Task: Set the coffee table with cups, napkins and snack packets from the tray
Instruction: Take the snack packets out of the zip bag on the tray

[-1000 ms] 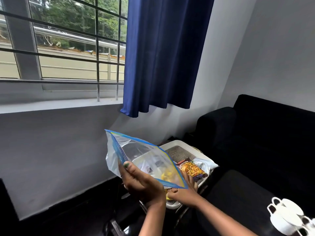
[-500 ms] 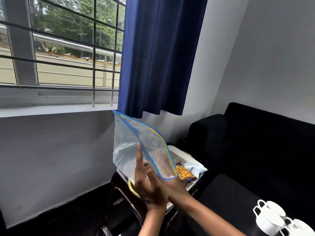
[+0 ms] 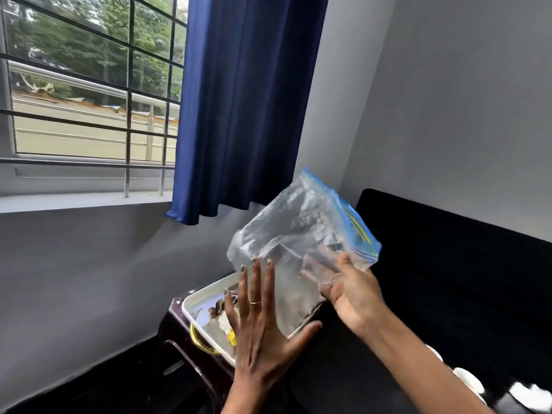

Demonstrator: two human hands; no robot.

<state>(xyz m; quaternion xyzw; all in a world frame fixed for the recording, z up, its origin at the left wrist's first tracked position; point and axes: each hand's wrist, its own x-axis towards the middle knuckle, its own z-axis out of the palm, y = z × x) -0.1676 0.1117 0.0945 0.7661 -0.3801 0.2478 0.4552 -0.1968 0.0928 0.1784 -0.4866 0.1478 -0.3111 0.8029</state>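
Note:
A clear zip bag (image 3: 301,243) with a blue and yellow seal is held up in the air over the white tray (image 3: 203,297). My right hand (image 3: 355,297) grips the bag's lower right edge. My left hand (image 3: 260,327) is spread flat with straight fingers, just in front of the bag's lower left part; I cannot tell if it touches. The tray sits on a dark side table (image 3: 179,333), and its contents are mostly hidden behind my left hand and the bag. White cups (image 3: 522,392) show blurred at the bottom right on the black coffee table (image 3: 343,380).
A black sofa (image 3: 466,264) fills the right side against the grey wall. A blue curtain (image 3: 245,103) hangs beside the barred window (image 3: 89,85) at the upper left. The floor below the window is dark.
The bag has swung to the right and tilted, seal now at the upper right. My left hand has let go and spread open. The view has shifted, with the cups nearer the frame's corner.

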